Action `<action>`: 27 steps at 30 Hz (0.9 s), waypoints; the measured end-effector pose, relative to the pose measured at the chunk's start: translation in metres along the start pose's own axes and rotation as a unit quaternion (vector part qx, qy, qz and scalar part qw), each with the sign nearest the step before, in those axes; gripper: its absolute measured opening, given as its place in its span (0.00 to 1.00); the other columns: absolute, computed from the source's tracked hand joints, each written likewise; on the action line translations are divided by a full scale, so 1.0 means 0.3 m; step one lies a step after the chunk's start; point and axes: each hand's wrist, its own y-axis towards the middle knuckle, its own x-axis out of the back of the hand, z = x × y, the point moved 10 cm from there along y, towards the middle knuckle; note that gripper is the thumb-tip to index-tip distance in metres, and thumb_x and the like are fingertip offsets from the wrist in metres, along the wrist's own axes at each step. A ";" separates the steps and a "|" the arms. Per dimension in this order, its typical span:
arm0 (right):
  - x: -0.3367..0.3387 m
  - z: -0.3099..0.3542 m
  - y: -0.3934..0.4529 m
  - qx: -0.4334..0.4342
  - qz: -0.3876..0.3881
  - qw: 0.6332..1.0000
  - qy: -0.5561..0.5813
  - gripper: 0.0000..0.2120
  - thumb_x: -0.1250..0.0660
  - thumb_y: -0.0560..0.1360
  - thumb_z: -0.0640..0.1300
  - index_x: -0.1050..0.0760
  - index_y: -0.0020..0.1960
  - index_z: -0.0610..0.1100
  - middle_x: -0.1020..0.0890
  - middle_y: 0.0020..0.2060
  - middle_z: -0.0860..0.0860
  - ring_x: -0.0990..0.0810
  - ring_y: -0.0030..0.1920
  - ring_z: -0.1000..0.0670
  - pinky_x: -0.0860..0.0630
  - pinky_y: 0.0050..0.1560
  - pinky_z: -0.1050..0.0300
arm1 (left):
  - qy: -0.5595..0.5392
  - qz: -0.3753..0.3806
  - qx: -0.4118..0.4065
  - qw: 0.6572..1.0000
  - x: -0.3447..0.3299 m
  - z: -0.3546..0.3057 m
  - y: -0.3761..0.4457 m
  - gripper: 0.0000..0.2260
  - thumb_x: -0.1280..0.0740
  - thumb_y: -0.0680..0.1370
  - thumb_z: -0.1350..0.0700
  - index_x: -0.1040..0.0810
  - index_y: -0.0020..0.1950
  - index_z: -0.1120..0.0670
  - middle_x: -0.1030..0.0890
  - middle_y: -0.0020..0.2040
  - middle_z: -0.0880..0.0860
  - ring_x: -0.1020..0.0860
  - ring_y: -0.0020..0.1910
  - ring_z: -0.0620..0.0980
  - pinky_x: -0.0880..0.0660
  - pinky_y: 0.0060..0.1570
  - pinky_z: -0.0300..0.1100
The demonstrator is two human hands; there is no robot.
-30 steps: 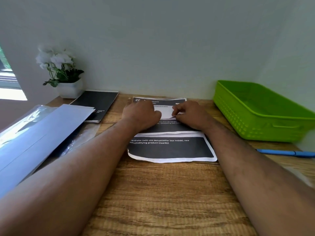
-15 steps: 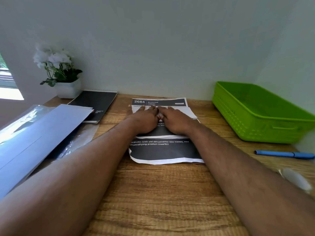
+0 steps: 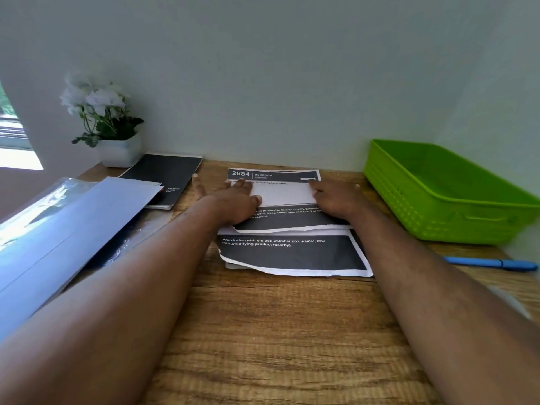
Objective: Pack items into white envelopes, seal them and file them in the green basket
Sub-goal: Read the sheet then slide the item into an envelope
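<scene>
Printed black-and-white sheets (image 3: 292, 254) lie stacked in the middle of the wooden desk (image 3: 277, 331). The top sheet (image 3: 285, 194) is folded, showing a white band. My left hand (image 3: 233, 200) presses flat on its left end with fingers spread. My right hand (image 3: 336, 197) presses flat on its right end. White envelopes (image 3: 67, 226) lie in a stack on clear plastic at the left. The green basket (image 3: 450, 194) stands at the right, with nothing visible inside.
A black notebook (image 3: 163, 179) lies behind the envelopes, beside a white pot of white flowers (image 3: 114, 135). A blue pen (image 3: 491, 263) lies in front of the basket. The wall runs close behind the desk.
My hands have slid apart from the middle of the folded sheet toward its two ends, uncovering the white band between them.
</scene>
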 end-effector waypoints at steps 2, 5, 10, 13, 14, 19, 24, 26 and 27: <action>-0.013 -0.012 0.007 -0.007 0.009 1.000 0.002 0.23 0.50 0.80 0.49 0.39 0.74 0.57 0.37 0.75 0.50 0.39 0.74 0.44 0.47 0.72 0.36 | 0.025 0.004 0.018 1.000 0.000 0.027 -0.007 0.27 0.58 0.81 0.39 0.52 0.79 0.46 0.53 0.80 0.44 0.55 0.78 0.49 0.75 0.59 0.72; -0.012 -0.004 0.004 0.000 0.001 1.000 -0.011 0.22 0.50 0.79 0.51 0.38 0.73 0.58 0.35 0.74 0.48 0.37 0.73 0.42 0.47 0.71 0.32 | 0.061 -0.003 0.033 0.998 0.018 0.051 -0.020 0.26 0.58 0.81 0.41 0.50 0.79 0.46 0.54 0.80 0.46 0.57 0.78 0.49 0.75 0.57 0.74; 0.027 0.029 -0.017 0.050 -0.032 0.998 0.007 0.27 0.43 0.76 0.65 0.33 0.71 0.54 0.29 0.70 0.48 0.35 0.71 0.45 0.41 0.69 0.38 | 0.046 -0.053 -0.027 0.997 0.067 -0.001 -0.036 0.23 0.51 0.80 0.51 0.41 0.77 0.44 0.49 0.80 0.46 0.54 0.78 0.48 0.69 0.61 0.76; 0.058 0.058 -0.024 0.065 -0.064 0.995 0.044 0.29 0.36 0.69 0.69 0.26 0.63 0.54 0.25 0.64 0.53 0.32 0.68 0.48 0.41 0.68 0.44 | 0.005 -0.074 -0.036 0.997 0.085 -0.026 -0.045 0.24 0.47 0.79 0.56 0.37 0.75 0.42 0.39 0.77 0.45 0.47 0.78 0.48 0.72 0.62 0.72; 0.058 0.065 -0.026 0.069 -0.064 0.994 0.061 0.30 0.35 0.67 0.70 0.26 0.62 0.54 0.24 0.62 0.55 0.32 0.67 0.49 0.41 0.67 0.46 | -0.010 -0.081 -0.036 0.996 0.090 -0.029 -0.048 0.25 0.46 0.78 0.57 0.37 0.75 0.42 0.37 0.76 0.44 0.46 0.77 0.48 0.73 0.62 0.70; 0.024 0.063 -0.020 0.070 -0.007 0.989 0.130 0.46 0.36 0.56 0.77 0.29 0.68 0.54 0.26 0.64 0.55 0.31 0.68 0.49 0.38 0.69 0.42 | -0.049 -0.112 -0.052 0.991 0.113 -0.039 -0.048 0.30 0.42 0.75 0.59 0.40 0.75 0.40 0.31 0.73 0.46 0.40 0.75 0.50 0.68 0.67 0.69; 0.100 0.078 -0.042 0.091 -0.095 0.985 0.109 0.36 0.28 0.61 0.69 0.28 0.66 0.58 0.27 0.59 0.52 0.31 0.64 0.48 0.38 0.64 0.48 | -0.083 -0.251 -0.097 0.960 0.212 -0.062 -0.078 0.34 0.37 0.70 0.63 0.36 0.73 0.39 0.26 0.63 0.49 0.30 0.66 0.52 0.54 0.71 0.64; 0.169 0.095 -0.065 0.115 -0.191 0.971 0.085 0.28 0.28 0.65 0.65 0.25 0.62 0.57 0.26 0.55 0.52 0.31 0.62 0.49 0.42 0.58 0.52 | -0.098 -0.323 -0.112 0.935 0.264 -0.070 -0.111 0.32 0.38 0.70 0.66 0.30 0.70 0.42 0.24 0.57 0.50 0.27 0.61 0.52 0.53 0.72 0.60; 0.200 0.101 -0.080 0.126 -0.236 0.960 0.088 0.23 0.29 0.68 0.62 0.23 0.59 0.55 0.25 0.54 0.53 0.30 0.61 0.49 0.43 0.57 0.52 | -0.099 -0.349 -0.117 0.925 0.280 -0.074 -0.125 0.30 0.39 0.70 0.68 0.26 0.68 0.43 0.24 0.55 0.50 0.26 0.60 0.52 0.54 0.72 0.58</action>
